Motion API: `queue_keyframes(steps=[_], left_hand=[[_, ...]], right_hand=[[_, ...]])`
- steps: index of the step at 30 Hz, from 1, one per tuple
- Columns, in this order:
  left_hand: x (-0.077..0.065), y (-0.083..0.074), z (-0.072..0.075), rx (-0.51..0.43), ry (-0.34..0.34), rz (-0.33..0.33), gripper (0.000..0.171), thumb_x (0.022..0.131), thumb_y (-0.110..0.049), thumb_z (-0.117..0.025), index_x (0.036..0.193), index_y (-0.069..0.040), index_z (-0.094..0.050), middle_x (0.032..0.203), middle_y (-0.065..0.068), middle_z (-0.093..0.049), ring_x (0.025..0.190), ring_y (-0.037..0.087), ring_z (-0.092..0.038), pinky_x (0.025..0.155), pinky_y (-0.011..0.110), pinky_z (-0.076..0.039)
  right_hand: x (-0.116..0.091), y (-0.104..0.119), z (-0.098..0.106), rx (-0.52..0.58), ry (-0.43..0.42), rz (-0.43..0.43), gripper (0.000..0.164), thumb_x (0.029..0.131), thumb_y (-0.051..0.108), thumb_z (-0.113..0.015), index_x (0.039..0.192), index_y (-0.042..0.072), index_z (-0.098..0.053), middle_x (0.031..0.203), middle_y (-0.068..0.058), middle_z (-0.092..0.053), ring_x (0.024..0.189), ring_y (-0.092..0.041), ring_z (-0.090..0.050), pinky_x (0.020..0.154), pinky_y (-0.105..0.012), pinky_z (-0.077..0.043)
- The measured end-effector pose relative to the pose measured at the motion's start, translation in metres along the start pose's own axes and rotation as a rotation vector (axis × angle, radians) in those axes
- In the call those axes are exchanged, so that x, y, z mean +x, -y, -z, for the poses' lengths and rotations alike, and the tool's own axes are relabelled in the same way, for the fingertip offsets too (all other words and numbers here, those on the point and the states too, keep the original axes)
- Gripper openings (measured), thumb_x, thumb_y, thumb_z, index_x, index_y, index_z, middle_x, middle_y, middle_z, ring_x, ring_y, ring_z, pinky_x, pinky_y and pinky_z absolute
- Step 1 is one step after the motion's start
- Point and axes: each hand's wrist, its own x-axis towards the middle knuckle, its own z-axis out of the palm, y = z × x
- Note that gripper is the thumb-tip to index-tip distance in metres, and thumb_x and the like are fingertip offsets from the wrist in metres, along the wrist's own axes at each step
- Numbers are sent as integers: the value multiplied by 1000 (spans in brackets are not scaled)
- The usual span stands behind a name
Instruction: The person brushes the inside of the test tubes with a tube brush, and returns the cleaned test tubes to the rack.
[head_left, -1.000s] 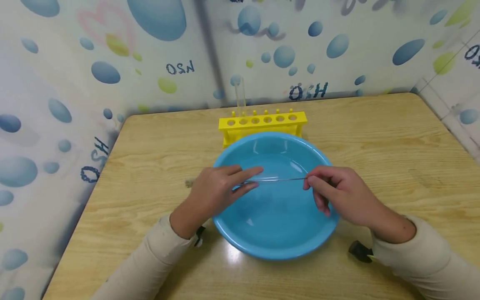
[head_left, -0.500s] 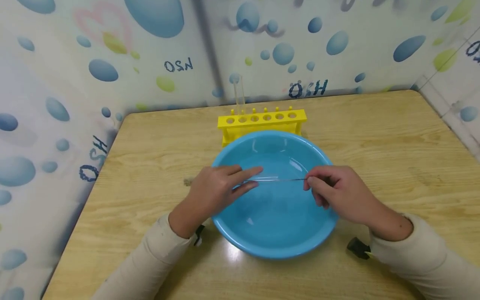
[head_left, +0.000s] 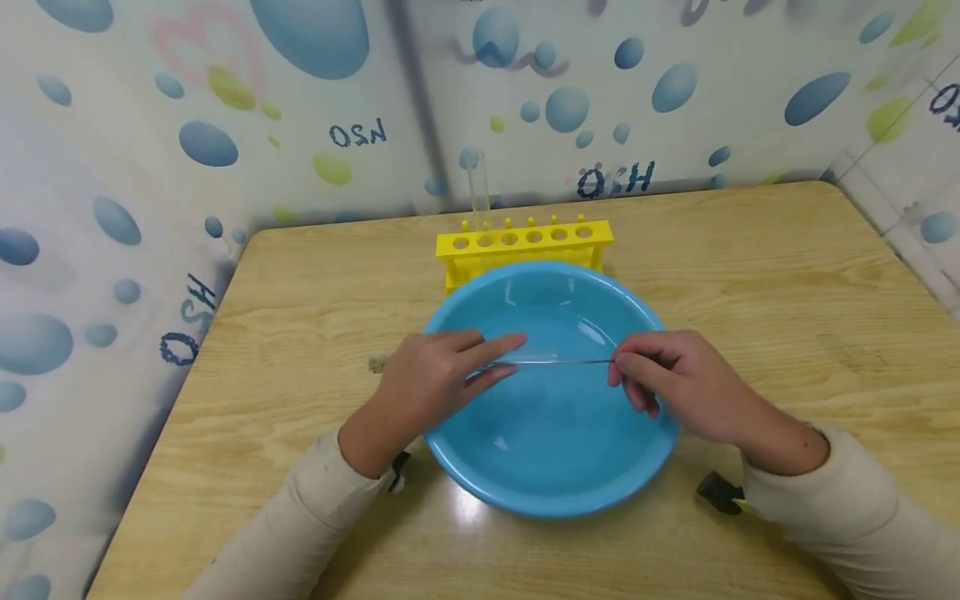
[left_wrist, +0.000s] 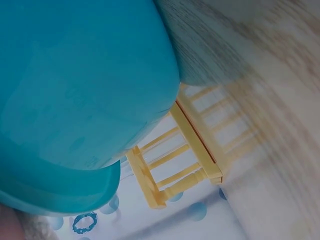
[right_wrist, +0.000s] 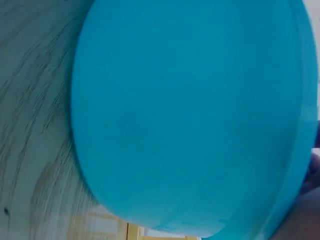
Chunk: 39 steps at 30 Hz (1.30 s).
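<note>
Wire (head_left: 582, 362) and clear tube (head_left: 538, 358) lie in line above the blue basin (head_left: 543, 505), much as a second ago. Left hand (head_left: 442, 367), at nine o'clock of the basin, holds the tube between thumb and index finger; right hand (head_left: 671, 379), at three o'clock, pinches the wire. Only the right hand's lower fingers have drawn in slightly, which suggests a fine adjustment, with the work hardly advanced. Beyond the rim, at twelve o'clock, stands a yellow rack (head_left: 525, 241).
</note>
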Motion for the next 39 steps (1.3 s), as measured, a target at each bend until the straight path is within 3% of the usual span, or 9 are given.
queue_keyframes(steps=[6,14,18,25,32,39], left_hand=[[-1,1,1,14,-13,-29,42,82,-30,-83,122,-22,-73,70,-3,-65,55,8,-56,47,18,-41],[-3,0,1,14,-3,-34,43,81,-29,-84,122,-22,-73,71,-3,-65,56,8,-57,48,19,-44],[-2,1,2,2,0,-33,44,80,-29,-84,122,-22,-73,71,-2,-67,57,9,-59,48,20,-45],[-2,2,1,-42,-3,-32,43,80,-29,-85,121,-20,-74,69,-2,-64,56,8,-57,48,19,-43],[2,3,1,-98,-11,-40,43,80,-27,-85,121,-19,-74,69,0,-64,56,8,-56,49,19,-44],[2,2,0,-134,12,-11,44,83,-27,-82,125,-18,-72,71,-1,-66,58,7,-59,51,18,-46]], right_hand=[[2,0,2,37,39,-54,29,106,12,-46,88,-1,-64,66,-6,-57,60,-22,-56,56,-29,-52],[3,-7,-5,-58,58,102,21,102,5,-52,83,7,-63,63,3,-54,54,-15,-53,50,-27,-49],[6,-8,-6,-105,77,130,26,103,8,-54,77,11,-60,60,7,-49,53,-12,-51,48,-24,-45],[7,-10,-1,-49,113,147,34,105,8,-49,71,11,-54,55,1,-44,49,-14,-47,46,-25,-40],[7,-9,4,-39,84,162,37,105,7,-47,69,11,-51,53,0,-45,48,-15,-48,46,-28,-39],[5,-12,5,73,82,127,36,106,6,-44,71,8,-51,58,-4,-46,49,-18,-49,46,-29,-43]])
